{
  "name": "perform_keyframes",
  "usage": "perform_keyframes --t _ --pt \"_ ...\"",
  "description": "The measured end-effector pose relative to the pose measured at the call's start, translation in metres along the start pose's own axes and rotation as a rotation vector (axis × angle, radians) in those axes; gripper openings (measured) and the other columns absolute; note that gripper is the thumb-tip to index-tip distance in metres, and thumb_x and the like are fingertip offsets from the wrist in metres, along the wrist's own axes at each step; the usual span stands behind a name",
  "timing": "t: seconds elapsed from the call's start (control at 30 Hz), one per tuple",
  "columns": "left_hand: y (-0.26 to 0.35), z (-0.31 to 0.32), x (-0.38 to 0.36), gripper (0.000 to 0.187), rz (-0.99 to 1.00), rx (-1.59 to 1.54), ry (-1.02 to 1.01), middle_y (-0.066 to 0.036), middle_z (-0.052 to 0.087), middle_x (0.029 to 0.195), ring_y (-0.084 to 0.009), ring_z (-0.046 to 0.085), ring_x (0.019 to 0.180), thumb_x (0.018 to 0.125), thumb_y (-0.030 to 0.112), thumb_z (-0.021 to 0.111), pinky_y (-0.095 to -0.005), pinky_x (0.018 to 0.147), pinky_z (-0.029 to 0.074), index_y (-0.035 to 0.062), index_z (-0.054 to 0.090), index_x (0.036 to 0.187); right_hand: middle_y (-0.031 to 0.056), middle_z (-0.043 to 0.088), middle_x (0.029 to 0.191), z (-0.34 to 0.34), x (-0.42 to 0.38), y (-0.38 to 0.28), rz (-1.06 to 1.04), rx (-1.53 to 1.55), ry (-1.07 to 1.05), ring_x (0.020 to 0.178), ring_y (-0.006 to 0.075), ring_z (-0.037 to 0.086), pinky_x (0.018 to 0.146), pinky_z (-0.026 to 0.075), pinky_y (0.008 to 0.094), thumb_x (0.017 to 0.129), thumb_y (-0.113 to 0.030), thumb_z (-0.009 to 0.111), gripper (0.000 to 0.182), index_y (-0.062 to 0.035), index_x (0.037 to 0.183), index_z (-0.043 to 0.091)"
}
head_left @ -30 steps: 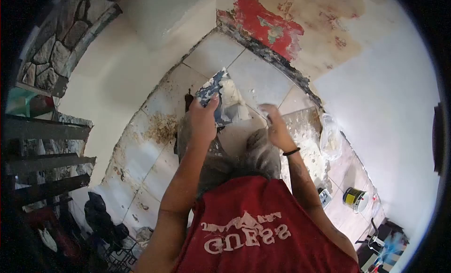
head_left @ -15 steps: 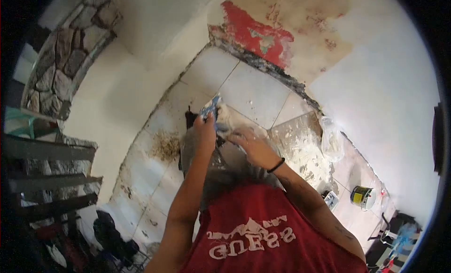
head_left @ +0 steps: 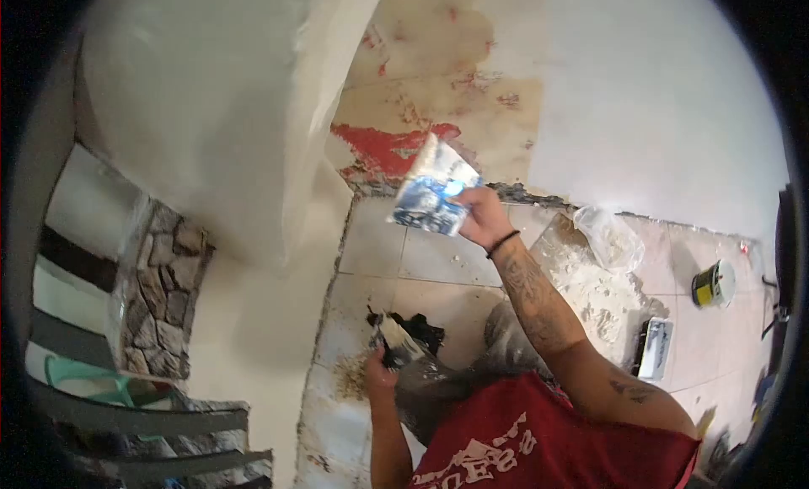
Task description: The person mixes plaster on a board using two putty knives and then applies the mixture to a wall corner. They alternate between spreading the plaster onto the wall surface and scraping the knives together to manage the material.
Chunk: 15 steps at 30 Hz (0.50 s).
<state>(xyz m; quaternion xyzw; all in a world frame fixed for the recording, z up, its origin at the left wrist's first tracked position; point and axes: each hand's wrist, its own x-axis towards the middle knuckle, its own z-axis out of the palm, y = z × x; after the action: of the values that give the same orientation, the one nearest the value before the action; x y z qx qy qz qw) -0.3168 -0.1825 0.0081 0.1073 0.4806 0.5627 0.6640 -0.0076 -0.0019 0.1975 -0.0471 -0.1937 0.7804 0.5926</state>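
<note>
My right hand (head_left: 484, 218) is raised in front of the wall, its fingers closed on a flat, broad putty blade (head_left: 431, 190). The blade is whitish at the top, with blue and shiny patches lower down. My left hand (head_left: 382, 373) is low near my knee, closed round a putty-smeared scraper (head_left: 398, 336) with cream paste on its face. Part of its grip is hidden. Just beyond it on the tiles shows a black item (head_left: 425, 331), perhaps footwear. The stained wall (head_left: 455, 93) ahead has peeling red paint (head_left: 383, 148) near its foot.
Right of my arm lies a board covered in white powder (head_left: 590, 295), beside a clear plastic bag (head_left: 608, 239). Farther right are a paint tray (head_left: 654, 348) and a yellow-labelled bucket (head_left: 713, 284). Dark slats (head_left: 160, 423) and a green chair (head_left: 93, 379) stand at left.
My hands have separated: the right rose toward the wall with the blade, the left dropped with the scraper. The view has turned toward the wall.
</note>
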Motion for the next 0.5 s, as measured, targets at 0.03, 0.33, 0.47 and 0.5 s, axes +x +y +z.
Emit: perform_keyframes --t 0.03,0.33,0.47,0.5 --pt "-0.003 -0.003 -0.003 0.036 0.031 0.106 -0.065 -0.015 0.055 0.115 -0.0288 0.051 0.107 0.088 0.02 0.055 -0.0449 0.092 0.039 -0.0019 0.051 0.117 0.0169 0.057 0.109 0.008 0.014 0.0 -0.071 -0.054 -0.019 0.098 0.0248 0.058 0.09 0.046 0.0386 0.073 0.009 0.049 0.041 0.0074 0.114 0.047" --pt "-0.027 -0.03 0.0 0.041 -0.033 -0.115 -0.12 -0.013 0.049 0.124 -0.0314 0.045 0.114 0.088 0.016 0.052 -0.0483 0.097 0.033 -0.0013 0.043 0.125 0.0112 0.055 0.109 0.095 0.106 0.011 -0.933 -0.868 0.217 0.099 0.0227 0.053 0.086 0.042 0.0304 0.066 0.008 0.049 0.057 -0.0037 0.122 0.047" --pt "-0.033 -0.049 0.009 0.039 -0.023 -0.133 -0.272 -0.013 0.05 0.124 -0.0312 0.045 0.114 0.09 0.016 0.048 -0.0468 0.098 0.033 -0.0022 0.044 0.124 0.0156 0.051 0.112 0.113 0.113 0.021 -0.909 -0.912 0.151 0.104 0.0252 0.048 0.09 0.037 0.0316 0.062 0.008 0.05 0.06 -0.0052 0.12 0.046" --pt "-0.037 -0.064 0.018 0.039 -0.037 -0.176 -0.393 -0.014 0.05 0.124 -0.0312 0.046 0.114 0.09 0.016 0.047 -0.0465 0.098 0.033 -0.0024 0.044 0.124 0.0163 0.05 0.11 0.12 0.114 0.028 -0.95 -0.961 0.207 0.104 0.027 0.048 0.09 0.037 0.0322 0.061 0.008 0.05 0.061 -0.0045 0.12 0.045"
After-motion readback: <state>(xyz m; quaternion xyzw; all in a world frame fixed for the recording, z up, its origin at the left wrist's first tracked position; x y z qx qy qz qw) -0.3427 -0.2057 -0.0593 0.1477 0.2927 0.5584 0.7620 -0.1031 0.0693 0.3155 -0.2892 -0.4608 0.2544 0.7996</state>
